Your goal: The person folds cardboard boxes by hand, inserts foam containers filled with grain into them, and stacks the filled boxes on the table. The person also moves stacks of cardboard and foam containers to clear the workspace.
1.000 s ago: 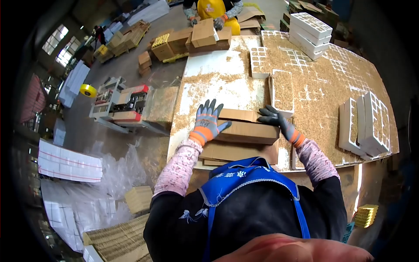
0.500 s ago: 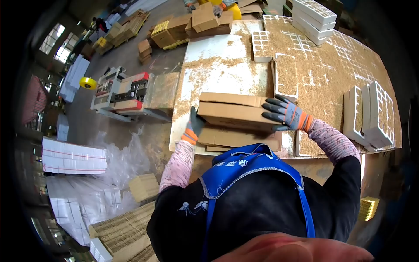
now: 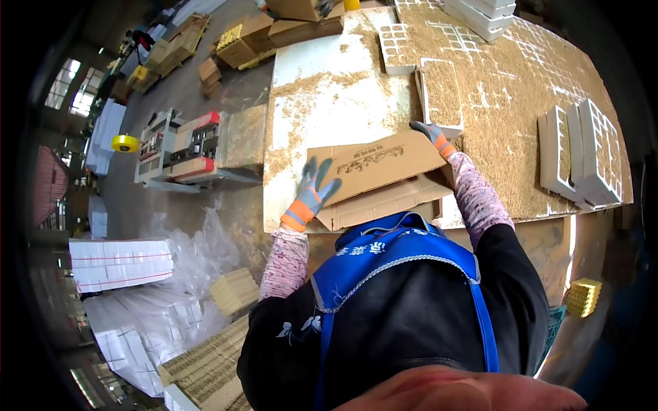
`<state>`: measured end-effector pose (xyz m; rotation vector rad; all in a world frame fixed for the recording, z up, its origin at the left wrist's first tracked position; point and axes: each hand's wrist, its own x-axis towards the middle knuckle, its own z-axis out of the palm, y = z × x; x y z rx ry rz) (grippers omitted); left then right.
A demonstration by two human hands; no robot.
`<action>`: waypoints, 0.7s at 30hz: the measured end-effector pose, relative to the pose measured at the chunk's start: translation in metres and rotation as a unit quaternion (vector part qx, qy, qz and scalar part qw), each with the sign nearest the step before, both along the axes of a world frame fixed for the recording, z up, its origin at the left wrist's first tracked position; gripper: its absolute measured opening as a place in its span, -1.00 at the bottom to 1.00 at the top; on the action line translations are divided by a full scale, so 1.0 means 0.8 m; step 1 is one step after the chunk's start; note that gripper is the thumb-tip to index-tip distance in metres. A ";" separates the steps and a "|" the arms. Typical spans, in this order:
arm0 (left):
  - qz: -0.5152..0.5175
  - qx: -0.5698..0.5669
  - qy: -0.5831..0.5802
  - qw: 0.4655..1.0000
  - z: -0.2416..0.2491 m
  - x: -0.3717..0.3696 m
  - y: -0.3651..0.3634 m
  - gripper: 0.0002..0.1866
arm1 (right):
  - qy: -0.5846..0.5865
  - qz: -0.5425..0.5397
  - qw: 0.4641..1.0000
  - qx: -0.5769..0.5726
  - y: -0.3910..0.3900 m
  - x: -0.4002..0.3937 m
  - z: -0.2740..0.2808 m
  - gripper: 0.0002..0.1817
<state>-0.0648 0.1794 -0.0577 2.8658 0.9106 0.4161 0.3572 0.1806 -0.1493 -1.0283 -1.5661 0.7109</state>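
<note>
A brown cardboard box (image 3: 380,163) lies at the table's near edge in front of my apron, its printed side facing up and its flaps toward me. My left hand (image 3: 313,192), in a grey and orange glove, rests on the box's left edge with its fingers spread. At the far right corner, my right hand (image 3: 433,137) has its fingers hooked over the cardboard, gripping it. Just beyond that hand stands a white tray (image 3: 442,96) filled with brown granules.
Brown granules cover much of the white table (image 3: 301,116). White trays (image 3: 582,154) stand at the right, more trays (image 3: 483,17) at the back. Left of the table is a carton-sealing machine (image 3: 181,147). A co-worker's hands (image 3: 323,8) hold a box at the far end.
The box has turned so its printed side faces up, with flaps spread toward me. My right hand has moved to its far corner; my left fingers have spread over its left edge.
</note>
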 end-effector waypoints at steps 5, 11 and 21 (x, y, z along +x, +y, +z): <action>0.110 -0.351 0.068 0.927 0.104 0.057 -0.006 -0.22 | -0.095 -0.003 0.989 -0.111 -0.009 -0.009 0.053 -0.66; 0.097 -0.421 0.081 0.898 0.051 0.077 0.049 -0.09 | 0.139 -0.048 0.929 -0.340 -0.001 -0.075 0.118 -0.45; 0.055 -0.675 -0.060 0.733 0.084 0.048 0.020 -0.24 | 0.196 -0.087 0.937 -0.275 0.012 -0.087 0.164 -0.66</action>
